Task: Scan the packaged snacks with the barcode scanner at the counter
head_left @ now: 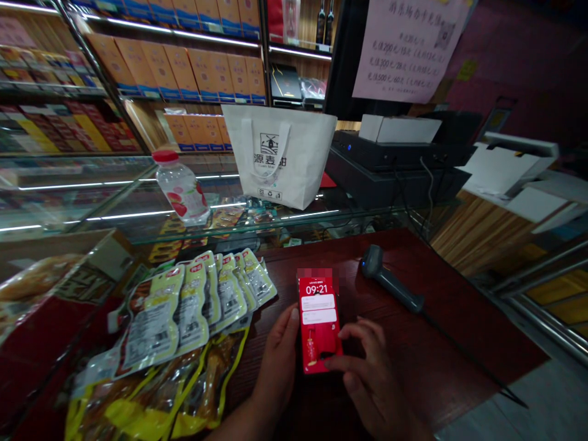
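A smartphone [320,331] with a lit red lock screen reading 09:21 is upright in front of me, above the dark red tabletop [441,361]. My left hand [279,352] is closed around its left edge, the thumb along the side. At the phone's lower right is my right hand [367,373], its fingers bent and apart. One fingertip lies at the lower part of the screen, and this hand grips nothing. To the right rests a grey barcode scanner [392,282] with its cable. Left of the phone lie several silver-and-green snack packets [193,303] over yellow-edged clear food bags [184,386].
Behind the table is a glass display counter [114,202] bearing a red-capped bottle [181,190] and a white tote bag [282,159]. A black cash-register unit [395,165] stands at the back right. A red carton [50,318] occupies the left edge. Orange boxes [184,67] line the shelves.
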A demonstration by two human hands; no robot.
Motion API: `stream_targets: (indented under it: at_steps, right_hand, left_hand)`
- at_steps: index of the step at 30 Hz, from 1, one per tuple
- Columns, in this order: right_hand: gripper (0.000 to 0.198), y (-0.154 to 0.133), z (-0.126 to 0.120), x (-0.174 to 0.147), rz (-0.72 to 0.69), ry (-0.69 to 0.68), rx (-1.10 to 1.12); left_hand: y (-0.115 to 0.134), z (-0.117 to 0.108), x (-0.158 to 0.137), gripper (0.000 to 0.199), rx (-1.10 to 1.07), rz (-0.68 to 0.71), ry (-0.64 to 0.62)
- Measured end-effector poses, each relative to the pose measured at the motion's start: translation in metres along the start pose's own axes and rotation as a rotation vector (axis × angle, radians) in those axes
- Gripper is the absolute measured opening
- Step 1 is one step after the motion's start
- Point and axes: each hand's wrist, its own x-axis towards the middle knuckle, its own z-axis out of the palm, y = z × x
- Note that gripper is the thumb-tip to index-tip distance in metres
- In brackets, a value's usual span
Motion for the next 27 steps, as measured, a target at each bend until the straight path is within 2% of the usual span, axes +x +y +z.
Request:
stream_targets:
  at_steps: [11, 19, 24, 27]
  right_hand:
    - [0.024, -0.0006, 0.0004, 0.0006, 0.005, 0.011, 0.008]
    - [0.024, -0.0021, 0.0004, 0.0015, 0.039, -0.017, 0.013]
    - [0.043, 0.0037, 0.0017, 0.0018, 0.091, 0.062, -0.045]
    - [0.046, 0.0059, 0.0008, 0.0009, 0.122, 0.07, -0.065]
  left_hand:
    - [-0.0003, -0.0011, -0.0002, 0.055, 0.007, -0.023, 0.015]
    - [-0.0018, -0.0011, 0.0013, 0.05, 0.025, 0.0, -0.008]
    - [-0.003, -0.0014, 0.0012, 0.051, 0.004, -0.017, -0.018]
    - [-0.003, -0.0019, 0.001, 0.05, 0.01, -0.017, -0.019]
